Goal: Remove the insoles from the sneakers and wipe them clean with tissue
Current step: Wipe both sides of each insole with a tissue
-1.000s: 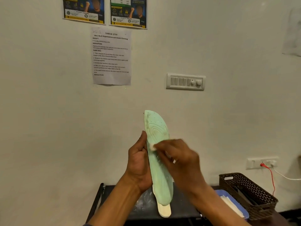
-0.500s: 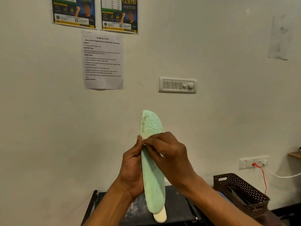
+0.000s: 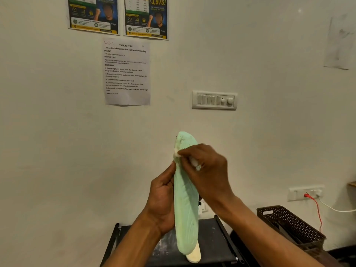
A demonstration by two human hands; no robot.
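Note:
A pale green insole [image 3: 186, 212] stands upright in front of me, toe end up. My left hand [image 3: 162, 199] grips its left edge around the middle. A second, cream insole [image 3: 195, 254] peeks out behind its lower end. My right hand [image 3: 204, 170] pinches a small wad of white tissue [image 3: 176, 153] and presses it against the green insole near the toe. No sneakers are in view.
A black rack [image 3: 212, 236] stands below my hands against the white wall. A dark perforated basket [image 3: 292, 226] sits at the lower right, beneath a wall socket with a red plug [image 3: 306, 195]. A switch panel [image 3: 214, 100] and taped papers hang on the wall above.
My right hand has slid the tissue up the green insole, from the middle toward the toe. My left hand's grip is unchanged. The view has tilted up and to the right.

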